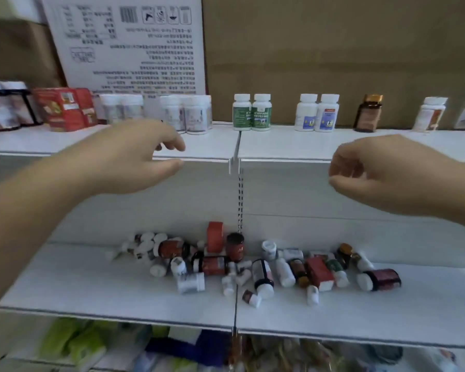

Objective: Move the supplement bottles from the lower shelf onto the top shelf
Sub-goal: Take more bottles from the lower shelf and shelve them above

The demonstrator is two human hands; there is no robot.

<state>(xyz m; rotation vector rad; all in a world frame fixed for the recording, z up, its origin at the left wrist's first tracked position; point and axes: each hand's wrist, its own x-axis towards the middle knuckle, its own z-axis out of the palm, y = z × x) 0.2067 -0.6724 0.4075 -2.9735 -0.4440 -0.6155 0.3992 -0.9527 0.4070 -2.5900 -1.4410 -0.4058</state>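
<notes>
A heap of several supplement bottles point(253, 264), white, red and dark, lies tumbled on the white lower shelf point(91, 285). On the top shelf point(293, 143) stand upright bottles in pairs: green-labelled point(251, 112), blue-labelled point(317, 113), an amber one point(367, 113), pale ones point(185, 114). My left hand point(134, 154) hovers at the top shelf's front edge, fingers relaxed, holding nothing. My right hand point(381, 170) hangs in front of the top shelf with fingers loosely curled, empty.
Red boxes point(65, 108) and dark jars point(6, 106) stand at the top shelf's left end. A white printed carton point(129, 44) and brown cardboard point(333, 49) back the shelf. A slotted upright point(239, 197) divides the bays. Packaged goods point(118, 347) fill the shelf below.
</notes>
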